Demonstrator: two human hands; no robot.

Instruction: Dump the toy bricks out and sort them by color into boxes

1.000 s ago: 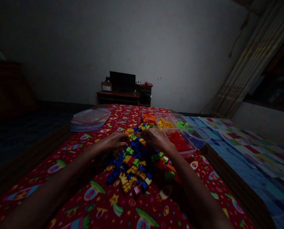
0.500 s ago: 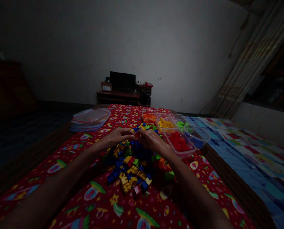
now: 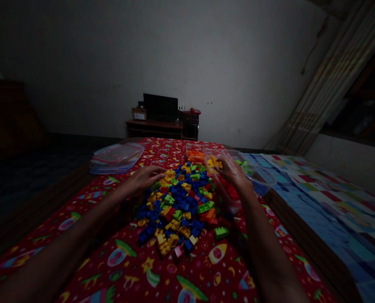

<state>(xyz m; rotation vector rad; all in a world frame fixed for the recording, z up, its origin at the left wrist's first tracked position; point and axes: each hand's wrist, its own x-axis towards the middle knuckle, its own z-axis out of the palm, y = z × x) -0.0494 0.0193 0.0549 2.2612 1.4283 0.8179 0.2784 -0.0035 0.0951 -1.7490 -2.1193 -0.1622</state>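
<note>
A heap of small plastic building bricks [image 3: 181,206] in blue, yellow, green, red and orange lies on a red patterned cloth [image 3: 162,273]. My left hand [image 3: 145,177] rests at the heap's far left edge, fingers stretched toward the yellow bricks, holding nothing I can see. My right hand [image 3: 231,169] hovers over the clear containers to the right, above the one with yellow bricks [image 3: 214,162] and beside the one with red bricks [image 3: 230,191]. Its fingers are curled; what they hold is hidden.
More clear containers hold orange bricks [image 3: 195,155] and green bricks [image 3: 246,166]. Stacked clear lids [image 3: 116,156] lie at the far left of the cloth. A checked blue mat [image 3: 316,202] lies to the right. A low dark cabinet [image 3: 164,122] stands against the back wall.
My hands met over the heap's far side, then parted. The right hand rose and moved right to the containers. The left hand stayed by the heap, and the bricks under them came into view.
</note>
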